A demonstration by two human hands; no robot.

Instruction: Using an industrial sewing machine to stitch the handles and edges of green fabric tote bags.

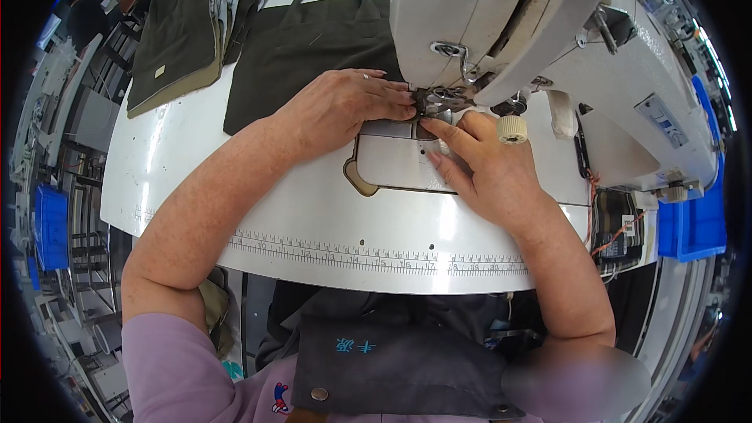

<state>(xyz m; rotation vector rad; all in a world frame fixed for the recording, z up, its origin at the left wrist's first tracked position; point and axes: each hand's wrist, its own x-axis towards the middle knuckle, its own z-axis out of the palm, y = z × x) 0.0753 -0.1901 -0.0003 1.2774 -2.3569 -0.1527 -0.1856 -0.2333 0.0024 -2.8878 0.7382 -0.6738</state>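
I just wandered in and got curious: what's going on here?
A person is working at a white sewing machine. Their left hand lies over the edge of a dark bag with a handle, fingertips close to the machine's presser foot. The right hand reaches in from the other side, index fingertip near the foot; whether it grips anything is unclear. More dark fabric pieces lie at the table's far left.
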